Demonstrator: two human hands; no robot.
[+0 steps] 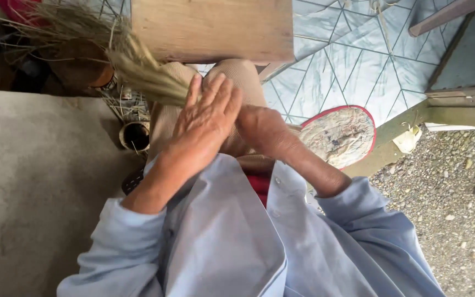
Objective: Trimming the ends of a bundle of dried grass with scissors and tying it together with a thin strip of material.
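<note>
- Head view: left hand (207, 118) lies flat and open on the grass bundle (138, 66); right hand (265, 132) is closed around its stem end.
- Bundle looks light, dry and springy, so I'd grip the tight stem end.

The doorstep or porch of a modest home used for handcraft: a patterned pale-blue tiled floor (358, 60) meets a gravel yard (446, 192), with a rough concrete slab (34, 181), a wooden stool (215, 27), a woven fan (339, 135) and bundled dried grass (138, 69).
</note>
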